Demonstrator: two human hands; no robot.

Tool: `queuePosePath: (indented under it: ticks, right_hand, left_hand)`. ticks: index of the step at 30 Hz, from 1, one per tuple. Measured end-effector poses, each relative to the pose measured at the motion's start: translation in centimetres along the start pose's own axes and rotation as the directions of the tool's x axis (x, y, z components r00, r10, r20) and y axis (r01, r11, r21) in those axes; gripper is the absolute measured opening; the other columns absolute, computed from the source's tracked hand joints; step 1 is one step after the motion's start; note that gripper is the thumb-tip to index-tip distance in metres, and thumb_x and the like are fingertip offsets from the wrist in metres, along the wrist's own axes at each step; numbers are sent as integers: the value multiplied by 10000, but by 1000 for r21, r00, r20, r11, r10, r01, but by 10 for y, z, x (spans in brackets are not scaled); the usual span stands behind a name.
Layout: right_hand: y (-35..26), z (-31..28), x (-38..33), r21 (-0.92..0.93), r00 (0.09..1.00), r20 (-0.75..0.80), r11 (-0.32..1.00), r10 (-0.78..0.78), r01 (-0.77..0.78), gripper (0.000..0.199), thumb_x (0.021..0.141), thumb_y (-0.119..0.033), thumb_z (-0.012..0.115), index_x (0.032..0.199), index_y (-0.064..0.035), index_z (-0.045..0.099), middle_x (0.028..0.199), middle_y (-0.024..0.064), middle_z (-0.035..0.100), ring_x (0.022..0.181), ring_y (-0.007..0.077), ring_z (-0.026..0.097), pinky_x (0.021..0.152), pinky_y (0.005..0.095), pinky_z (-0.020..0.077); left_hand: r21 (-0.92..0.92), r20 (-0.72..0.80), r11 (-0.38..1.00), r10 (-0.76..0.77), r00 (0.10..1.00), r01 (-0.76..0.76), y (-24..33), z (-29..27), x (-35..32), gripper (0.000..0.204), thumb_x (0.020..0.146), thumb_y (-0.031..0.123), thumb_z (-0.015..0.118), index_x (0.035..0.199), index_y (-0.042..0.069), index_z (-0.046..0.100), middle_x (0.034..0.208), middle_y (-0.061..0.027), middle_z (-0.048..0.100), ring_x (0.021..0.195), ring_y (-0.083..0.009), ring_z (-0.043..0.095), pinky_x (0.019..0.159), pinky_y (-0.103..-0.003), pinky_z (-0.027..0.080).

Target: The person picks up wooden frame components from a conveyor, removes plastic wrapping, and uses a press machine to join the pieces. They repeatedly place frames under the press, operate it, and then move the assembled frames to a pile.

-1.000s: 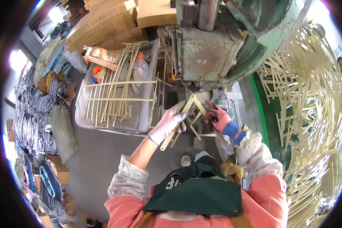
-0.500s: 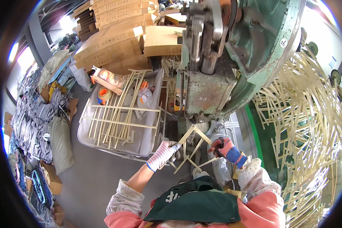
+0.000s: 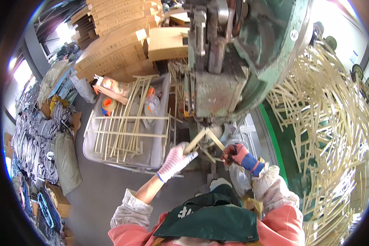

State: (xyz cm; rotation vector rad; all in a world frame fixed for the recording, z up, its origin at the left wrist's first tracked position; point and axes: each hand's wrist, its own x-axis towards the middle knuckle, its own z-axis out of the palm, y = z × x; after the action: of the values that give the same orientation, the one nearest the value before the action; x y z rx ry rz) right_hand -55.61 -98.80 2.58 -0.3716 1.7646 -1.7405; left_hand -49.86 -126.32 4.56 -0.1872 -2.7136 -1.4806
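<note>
Two hands, left [image 3: 176,163] and right [image 3: 240,156]; two strips [image 3: 195,141] meeting at a tip; one machine [image 3: 217,96]; one apron [image 3: 211,223]; one tub [image 3: 156,149]; one tape roll [image 3: 108,104]; two sticks [image 3: 127,134] lying crosswise; heaped slats [image 3: 336,119] too many to count.

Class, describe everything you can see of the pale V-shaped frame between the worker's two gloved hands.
The pale frame is made of flat, straight, cream-coloured strips; their material cannot be told. Two strips meet at the top in an upside-down V, just below the head of the green press; whether they touch it is unclear. The left hand grips the left strip; the right strip runs down to the right hand, whose hold is unclear. Further strips show between them, partly hidden.
</note>
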Motion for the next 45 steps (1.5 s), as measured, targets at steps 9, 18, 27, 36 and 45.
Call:
queuePosePath:
  ticks: [9, 18, 27, 36, 45]
  right_hand:
    - [28, -49, -43, 68, 995, -99, 998, -10, 17, 171, 860, -130, 640, 919, 26, 601, 788, 124, 670, 686, 211, 678, 606, 304, 572]
    - [231, -136, -79, 475, 936, -352, 859, -14, 192, 46, 853, -40, 549, 891, -63, 536, 1087, 161, 625, 1054, 350, 594, 833, 480, 522]
    - [89, -62, -146, 741, 913, -81, 588, -400, 324, 137, 912, -245, 522, 905, -112, 554, 623, 19, 458, 418, 78, 343, 442, 264, 336]
    - [0, 71, -173, 162, 965, 234, 983, -118, 81, 64, 904, -64, 514, 958, -47, 487, 780, -7, 520, 642, 81, 532, 563, 217, 448]
    - [21, 42, -105, 164, 997, -44, 984, -59, 66, 92, 880, -98, 572, 908, -46, 501, 680, 49, 541, 557, 111, 528, 442, 235, 396]
  left_hand:
    - [456, -268, 889, 161, 950, -22, 38, -72, -69, 373, 657, 408, 790, 696, 56, 672, 573, -74, 619, 508, -178, 597, 519, -298, 460]
    - [-226, -913, 948, -126, 388, -225, -29, -236, -240, 214, 822, 255, 643, 801, 51, 586, 563, 17, 483, 440, -71, 445, 382, -225, 332]
    - [-725, -682, 689, -720, 130, 8, -202, -120, -388, 305, 817, 381, 665, 766, 91, 587, 690, -16, 566, 594, -125, 544, 474, -263, 409]
    - [-782, -537, 511, -265, 801, -356, -84, 21, -296, 673, 945, 511, 372, 1324, -45, 393, 1337, -146, 456, 1207, -221, 457, 1067, -333, 314]
    - [-577, 132, 798, -121, 984, 175, 47, 65, -174, 238, 795, 179, 685, 949, -2, 672, 763, 3, 637, 677, -82, 557, 643, -220, 443]
